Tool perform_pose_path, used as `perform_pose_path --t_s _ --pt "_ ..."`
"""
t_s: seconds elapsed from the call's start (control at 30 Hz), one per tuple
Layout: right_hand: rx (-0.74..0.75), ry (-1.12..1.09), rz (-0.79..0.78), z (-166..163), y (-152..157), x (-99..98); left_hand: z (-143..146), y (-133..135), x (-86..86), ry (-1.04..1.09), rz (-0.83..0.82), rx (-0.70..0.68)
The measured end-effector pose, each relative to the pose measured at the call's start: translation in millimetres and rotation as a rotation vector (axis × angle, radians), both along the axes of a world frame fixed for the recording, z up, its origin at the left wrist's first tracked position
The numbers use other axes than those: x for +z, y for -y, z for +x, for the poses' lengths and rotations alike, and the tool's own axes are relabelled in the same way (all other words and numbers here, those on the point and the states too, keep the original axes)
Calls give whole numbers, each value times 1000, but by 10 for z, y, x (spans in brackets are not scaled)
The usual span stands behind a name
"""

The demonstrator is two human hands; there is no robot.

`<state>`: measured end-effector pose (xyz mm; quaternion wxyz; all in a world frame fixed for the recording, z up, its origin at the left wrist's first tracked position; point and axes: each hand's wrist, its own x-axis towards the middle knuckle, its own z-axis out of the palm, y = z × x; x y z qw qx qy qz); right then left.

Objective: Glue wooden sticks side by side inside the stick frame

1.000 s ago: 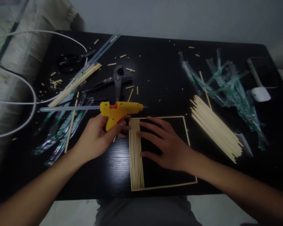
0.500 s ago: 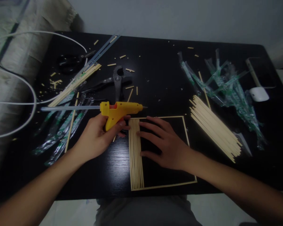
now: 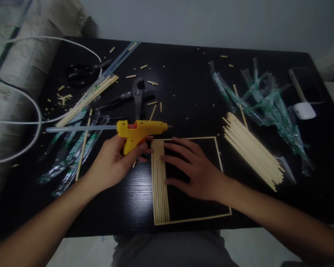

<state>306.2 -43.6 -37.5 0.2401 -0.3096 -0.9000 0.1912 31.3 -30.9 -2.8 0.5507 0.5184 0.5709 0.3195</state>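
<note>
My left hand (image 3: pixel 113 163) is wrapped round the handle of a yellow glue gun (image 3: pixel 140 131), its nozzle pointing right and a long translucent glue stick (image 3: pixel 80 128) jutting from its back. Some of its fingertips reach the upper left corner of a thin wooden-stick frame (image 3: pixel 194 220) lying on the table. Several sticks (image 3: pixel 160 185) are laid side by side along the frame's left side. My right hand (image 3: pixel 197 170) lies over the frame with fingers spread, fingertips against the right edge of that row and near the top stick.
To the right lies a pile of loose sticks (image 3: pixel 253 152) beside a blade (image 3: pixel 286 168), plastic wrappers (image 3: pixel 278 100), a phone (image 3: pixel 306 85) and a white case (image 3: pixel 304 111). Pliers (image 3: pixel 139 94), scissors (image 3: pixel 82 72), more sticks (image 3: pixel 89 100) and a white cable (image 3: pixel 36 104) occupy the left.
Both hands, the glue gun and the frame keep their places relative to each other. The whole view has shifted very slightly.
</note>
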Motion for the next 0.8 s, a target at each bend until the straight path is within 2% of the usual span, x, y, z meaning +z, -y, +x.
perform_pose_path --t_s 0.37,0.8 --pt "-4 -8 -30 15 0 -2 5 -2 5 16 41 34" --pt "7 -24 28 2 -6 -9 7 -5 -30 37 17 46"
